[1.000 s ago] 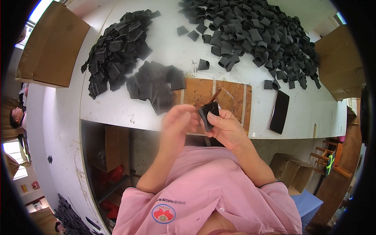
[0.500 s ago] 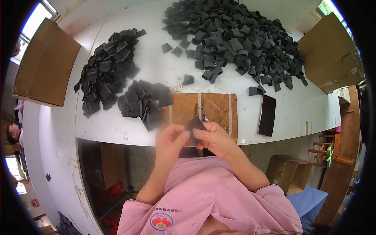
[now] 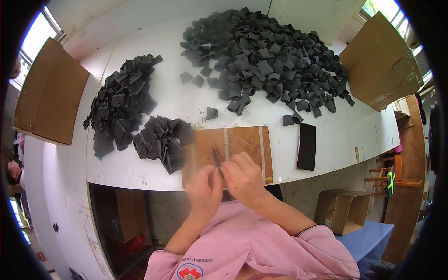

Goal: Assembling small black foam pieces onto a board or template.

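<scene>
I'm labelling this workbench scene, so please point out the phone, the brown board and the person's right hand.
Phone (image 3: 306,147): head view, middle of its dark face.
Brown board (image 3: 245,141): head view, bare upper part.
Right hand (image 3: 242,177): head view, back of the hand.

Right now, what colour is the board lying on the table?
The board is orange-brown with pale grey stripes, best seen in the head view.
</scene>
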Tool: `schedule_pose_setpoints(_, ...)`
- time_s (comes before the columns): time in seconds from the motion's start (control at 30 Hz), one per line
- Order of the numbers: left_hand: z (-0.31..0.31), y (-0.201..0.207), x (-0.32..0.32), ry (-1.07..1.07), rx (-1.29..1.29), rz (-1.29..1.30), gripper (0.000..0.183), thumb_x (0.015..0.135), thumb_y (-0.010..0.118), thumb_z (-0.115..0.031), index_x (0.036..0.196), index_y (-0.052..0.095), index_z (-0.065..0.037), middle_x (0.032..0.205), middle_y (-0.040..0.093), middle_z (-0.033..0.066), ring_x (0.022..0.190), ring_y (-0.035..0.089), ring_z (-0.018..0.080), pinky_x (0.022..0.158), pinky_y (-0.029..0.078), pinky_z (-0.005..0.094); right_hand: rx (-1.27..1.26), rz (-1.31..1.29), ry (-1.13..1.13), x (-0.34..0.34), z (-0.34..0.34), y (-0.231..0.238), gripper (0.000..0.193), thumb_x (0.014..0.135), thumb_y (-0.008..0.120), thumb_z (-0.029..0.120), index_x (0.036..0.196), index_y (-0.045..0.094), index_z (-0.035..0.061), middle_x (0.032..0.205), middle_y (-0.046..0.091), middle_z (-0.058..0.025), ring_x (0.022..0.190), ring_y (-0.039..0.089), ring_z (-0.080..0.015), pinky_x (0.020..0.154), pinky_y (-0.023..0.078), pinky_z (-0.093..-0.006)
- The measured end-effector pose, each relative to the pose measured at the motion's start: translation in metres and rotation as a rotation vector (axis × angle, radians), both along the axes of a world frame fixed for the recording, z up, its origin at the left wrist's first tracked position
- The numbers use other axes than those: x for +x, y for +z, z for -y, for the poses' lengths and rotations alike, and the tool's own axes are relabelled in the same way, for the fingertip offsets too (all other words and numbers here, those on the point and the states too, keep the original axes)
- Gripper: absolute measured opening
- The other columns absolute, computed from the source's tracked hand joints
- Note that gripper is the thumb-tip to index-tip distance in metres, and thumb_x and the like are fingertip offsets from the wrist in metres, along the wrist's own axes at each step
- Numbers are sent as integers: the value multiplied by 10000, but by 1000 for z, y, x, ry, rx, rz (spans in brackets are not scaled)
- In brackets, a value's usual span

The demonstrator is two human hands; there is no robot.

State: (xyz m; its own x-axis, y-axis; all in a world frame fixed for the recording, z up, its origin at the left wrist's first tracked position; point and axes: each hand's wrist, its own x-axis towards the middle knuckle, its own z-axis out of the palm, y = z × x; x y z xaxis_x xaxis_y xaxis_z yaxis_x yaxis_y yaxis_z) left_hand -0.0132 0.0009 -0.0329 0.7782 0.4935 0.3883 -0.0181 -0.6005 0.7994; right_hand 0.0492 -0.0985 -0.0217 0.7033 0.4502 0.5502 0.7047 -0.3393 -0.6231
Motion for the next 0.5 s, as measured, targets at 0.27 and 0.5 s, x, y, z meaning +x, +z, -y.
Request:
schedule_pose_setpoints(0.27, -16, 6, 3, -239, -1044, -57, 50, 784, 608, -31, 821, 603, 3, 666, 583, 25, 546, 529, 61, 449, 406, 169, 189, -468, 105, 0, 6, 12, 130, 734, 628, 47, 838, 580, -14, 751, 542, -92, 623, 563, -209, 535, 453, -272)
schedule_pose_setpoints(0.5, -9, 6, 4, -163, -658, 4, 47, 803, 596, -28, 804, 570, 12, 632, 548, 8, 500, 484, 46, 425, 374, 159, -10, 78, 32, 5, -2, 15, 68, 711, 591, 21, 771, 568, -2, 725, 525, -90, 582, 527, -252, 526, 452, -324)
